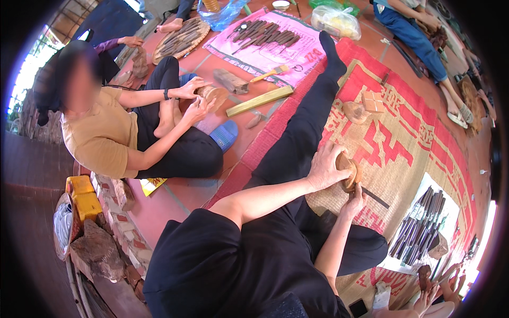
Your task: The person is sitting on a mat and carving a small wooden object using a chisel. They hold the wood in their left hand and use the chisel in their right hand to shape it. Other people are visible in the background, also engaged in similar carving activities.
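Our left hand (324, 167) grips the wood (358, 173); whether our right hand (354, 204) grips too, we can't tell; slack fingers could drop it.

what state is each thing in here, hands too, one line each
left hand, gripping the wooden piece
right hand, at the wooden piece's lower end, grip unclear
wooden piece, held
dark strip, beside right hand; held or lying, unclear
dark rods, laid out on white sheet
blue sandal, no foot in it
yellowish bar, lying flat
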Demonstrator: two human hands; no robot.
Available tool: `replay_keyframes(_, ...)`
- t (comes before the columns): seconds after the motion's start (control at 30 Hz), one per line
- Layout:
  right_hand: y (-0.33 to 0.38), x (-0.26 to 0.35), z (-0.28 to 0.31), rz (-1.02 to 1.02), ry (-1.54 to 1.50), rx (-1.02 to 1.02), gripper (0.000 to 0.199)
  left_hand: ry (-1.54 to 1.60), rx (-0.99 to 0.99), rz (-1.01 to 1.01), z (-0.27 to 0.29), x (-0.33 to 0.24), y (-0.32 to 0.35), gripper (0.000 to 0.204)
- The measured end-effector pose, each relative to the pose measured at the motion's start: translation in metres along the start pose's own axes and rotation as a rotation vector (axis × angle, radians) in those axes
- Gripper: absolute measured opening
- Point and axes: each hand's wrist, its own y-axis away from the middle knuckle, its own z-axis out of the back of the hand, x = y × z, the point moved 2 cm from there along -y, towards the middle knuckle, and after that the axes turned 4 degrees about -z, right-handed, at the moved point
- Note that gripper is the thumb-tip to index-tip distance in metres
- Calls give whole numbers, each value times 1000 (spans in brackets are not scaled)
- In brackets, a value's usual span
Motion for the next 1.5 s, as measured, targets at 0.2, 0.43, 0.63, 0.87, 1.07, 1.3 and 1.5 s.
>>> replay_keyframes(0.2,-15,6,26,-90,-28,-189,14,-11,-44,-23,2,3,3,54)
replay_keyframes(0.43,6,10,-11,-2,31,21,11,-3,14,-19,2,-2,2,54)
replay_keyframes(0.63,-2,10,4,-83,-51,-163,10,-22,12,-32,2,-3,6,54)
replay_keyframes(0.87,-4,4,-3,-27,41,-8,13,-13,20,-31,-1,-5,5,55)
replay_keyframes(1.07,-19,1,26,-110,-66,-214,9,-29,19,-65,-1,-2,9,56)
replay_keyframes(1.3,0,7,-9,-23,10,-11,11,-13,32,-75,-3,-5,8,55)
replay_keyframes(1.5,-12,-2,8,-76,-63,-68,14,-28,36,-118,-4,-11,12,55)
